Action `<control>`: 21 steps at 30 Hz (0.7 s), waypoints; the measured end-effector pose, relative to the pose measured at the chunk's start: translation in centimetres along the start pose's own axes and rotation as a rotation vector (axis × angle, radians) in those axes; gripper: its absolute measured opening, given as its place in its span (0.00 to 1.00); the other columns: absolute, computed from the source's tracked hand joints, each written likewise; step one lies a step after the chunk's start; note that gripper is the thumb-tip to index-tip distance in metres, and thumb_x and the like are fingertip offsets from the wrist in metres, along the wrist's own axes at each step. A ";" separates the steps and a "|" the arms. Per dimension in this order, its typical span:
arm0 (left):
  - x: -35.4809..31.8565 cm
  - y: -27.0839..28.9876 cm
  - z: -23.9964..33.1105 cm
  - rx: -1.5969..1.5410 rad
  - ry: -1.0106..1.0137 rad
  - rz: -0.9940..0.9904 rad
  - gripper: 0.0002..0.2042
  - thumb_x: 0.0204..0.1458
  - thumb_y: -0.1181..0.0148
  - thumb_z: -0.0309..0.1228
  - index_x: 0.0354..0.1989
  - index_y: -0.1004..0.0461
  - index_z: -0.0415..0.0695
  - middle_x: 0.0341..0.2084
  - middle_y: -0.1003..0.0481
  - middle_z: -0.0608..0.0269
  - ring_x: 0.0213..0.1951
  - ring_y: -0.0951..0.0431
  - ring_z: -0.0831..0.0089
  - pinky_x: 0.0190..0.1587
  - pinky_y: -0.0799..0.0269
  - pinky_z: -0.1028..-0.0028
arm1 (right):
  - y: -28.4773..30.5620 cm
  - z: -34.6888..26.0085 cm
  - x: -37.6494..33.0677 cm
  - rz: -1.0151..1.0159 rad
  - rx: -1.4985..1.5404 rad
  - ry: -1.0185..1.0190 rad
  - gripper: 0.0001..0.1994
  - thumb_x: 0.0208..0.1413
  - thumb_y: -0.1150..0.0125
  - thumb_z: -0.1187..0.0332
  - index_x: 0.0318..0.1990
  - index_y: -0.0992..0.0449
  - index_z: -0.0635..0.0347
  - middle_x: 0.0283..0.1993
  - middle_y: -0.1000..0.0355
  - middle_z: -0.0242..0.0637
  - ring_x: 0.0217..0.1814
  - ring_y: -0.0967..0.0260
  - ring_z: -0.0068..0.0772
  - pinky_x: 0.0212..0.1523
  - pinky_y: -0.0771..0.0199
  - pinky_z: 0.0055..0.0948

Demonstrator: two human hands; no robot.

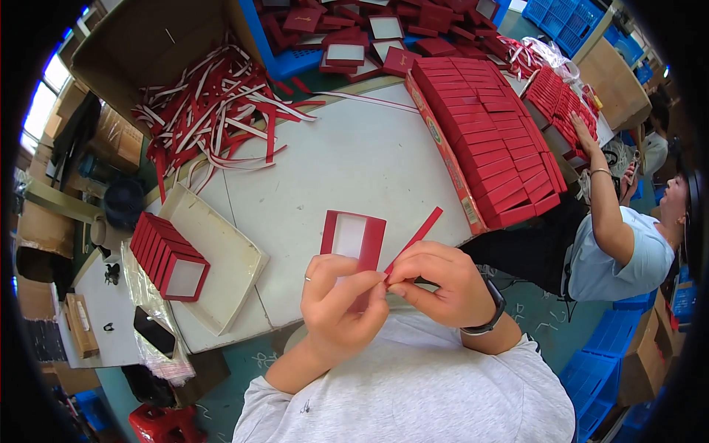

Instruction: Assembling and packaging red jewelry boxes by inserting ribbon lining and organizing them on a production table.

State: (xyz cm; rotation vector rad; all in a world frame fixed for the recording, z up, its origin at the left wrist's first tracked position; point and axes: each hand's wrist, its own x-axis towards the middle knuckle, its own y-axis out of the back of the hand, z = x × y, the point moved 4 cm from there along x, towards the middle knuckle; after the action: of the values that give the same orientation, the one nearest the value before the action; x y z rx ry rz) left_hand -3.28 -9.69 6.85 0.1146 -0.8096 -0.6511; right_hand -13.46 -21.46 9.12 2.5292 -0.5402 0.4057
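Note:
My left hand (343, 304) and my right hand (445, 284) meet fingertip to fingertip above the near edge of the table. Both pinch a narrow red ribbon (419, 238), whose free end sticks up to the right past my right fingers. Just behind my left hand is a red box part (349, 235) with a white inside; my fingers cover its lower portion. Whether the left fingers also touch this box part cannot be made out.
Loose red-and-white ribbons (214, 103) spill from a cardboard box at the far left. Small red boxes (491, 140) stand in a dense block at right. A cream tray (229, 277) with a red row, a phone (154, 331) and a co-worker (617, 236) flank me.

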 end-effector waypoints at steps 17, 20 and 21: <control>0.0 -3.9 -2.6 -0.203 0.386 0.038 0.05 0.36 0.40 0.19 0.24 0.26 0.39 0.27 0.30 0.61 0.29 0.30 0.69 0.30 0.34 0.74 | 12.9 -0.1 -7.6 0.680 0.586 0.075 0.04 0.55 0.45 0.76 0.34 0.33 0.63 0.31 0.38 0.33 0.28 0.41 0.21 0.30 0.38 0.20; -0.3 -6.8 -3.2 -0.187 0.283 -0.049 0.05 0.36 0.41 0.19 0.24 0.26 0.39 0.28 0.29 0.60 0.32 0.30 0.67 0.32 0.33 0.72 | 24.5 -6.7 -19.7 1.098 0.842 0.472 0.04 0.57 0.50 0.76 0.31 0.38 0.61 0.27 0.46 0.30 0.28 0.48 0.24 0.31 0.43 0.26; -0.5 -7.6 -3.1 -0.174 0.235 -0.074 0.05 0.36 0.40 0.19 0.24 0.26 0.39 0.28 0.29 0.60 0.33 0.30 0.66 0.32 0.33 0.71 | 28.5 -9.4 -26.3 1.077 0.856 0.632 0.05 0.54 0.51 0.78 0.29 0.40 0.60 0.28 0.45 0.31 0.29 0.47 0.24 0.31 0.43 0.29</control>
State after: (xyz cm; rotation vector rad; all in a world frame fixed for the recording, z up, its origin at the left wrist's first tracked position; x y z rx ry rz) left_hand -5.12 -15.98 1.85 0.0620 -0.5221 -0.7598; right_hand -50.91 -31.01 18.85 2.2919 -1.6814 2.0829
